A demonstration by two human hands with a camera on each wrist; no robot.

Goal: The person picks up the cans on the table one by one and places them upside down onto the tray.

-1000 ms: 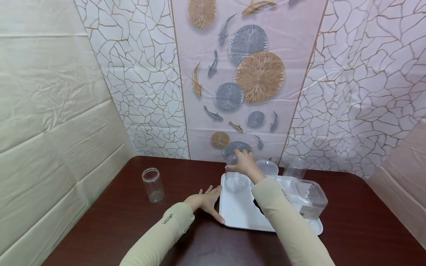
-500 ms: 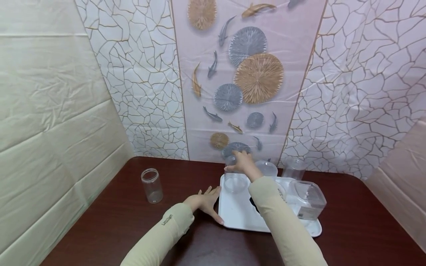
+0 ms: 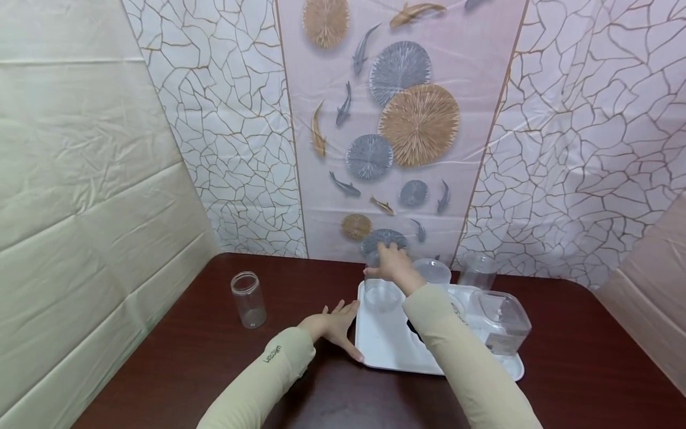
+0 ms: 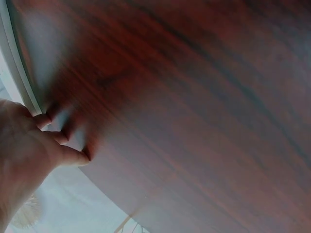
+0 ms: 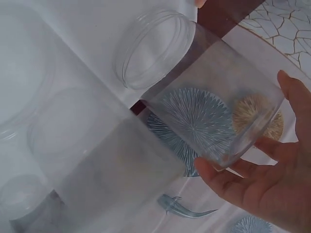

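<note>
My right hand (image 3: 395,266) grips a clear plastic jar (image 3: 383,298) by its base, at the tray's back left corner. In the right wrist view the jar (image 5: 218,92) has its threaded mouth toward the white tray (image 3: 382,345), with thumb and fingers around the base end. It appears upside down; whether its rim touches the tray cannot be told. My left hand (image 3: 339,326) lies at the tray's left side, fingers spread and thumb near the front left corner. In the left wrist view, fingertips (image 4: 77,158) of that hand reach over the dark table beside the tray.
Further clear containers occupy the tray's back and right: a round one (image 3: 433,271), a tall one (image 3: 478,273) and a boxy one (image 3: 502,325). Another clear jar (image 3: 249,301) stands upright on the brown table (image 3: 193,357) at left. A patterned cloth (image 3: 348,119) hangs behind.
</note>
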